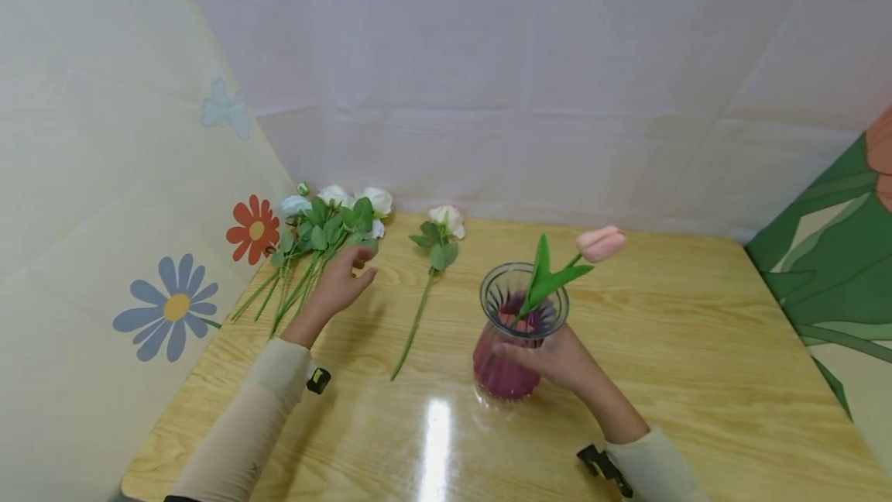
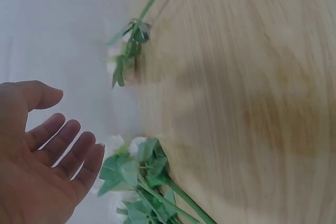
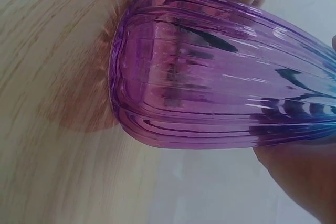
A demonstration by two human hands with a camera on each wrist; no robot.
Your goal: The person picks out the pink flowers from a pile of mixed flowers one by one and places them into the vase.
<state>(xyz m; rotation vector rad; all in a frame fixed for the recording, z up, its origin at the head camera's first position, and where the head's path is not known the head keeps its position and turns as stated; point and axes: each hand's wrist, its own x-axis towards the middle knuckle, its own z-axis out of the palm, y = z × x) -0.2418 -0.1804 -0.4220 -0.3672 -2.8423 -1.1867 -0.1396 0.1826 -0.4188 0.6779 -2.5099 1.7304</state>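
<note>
My right hand grips the ribbed glass vase round its side, thumb across the front. The glass is purple-pink low down and bluish at the flared rim, and its base is at the table in the right wrist view. A pink tulip with green leaves leans to the right out of the vase. Nothing is in my left hand, its fingers loosely bent beside a bunch of white and pale blue roses. In the left wrist view its palm shows, fingers apart.
A single pale pink rose lies between the bunch and the vase, its stem toward me. The wooden table meets a pale cloth backdrop at the back. Side panels carry printed flowers.
</note>
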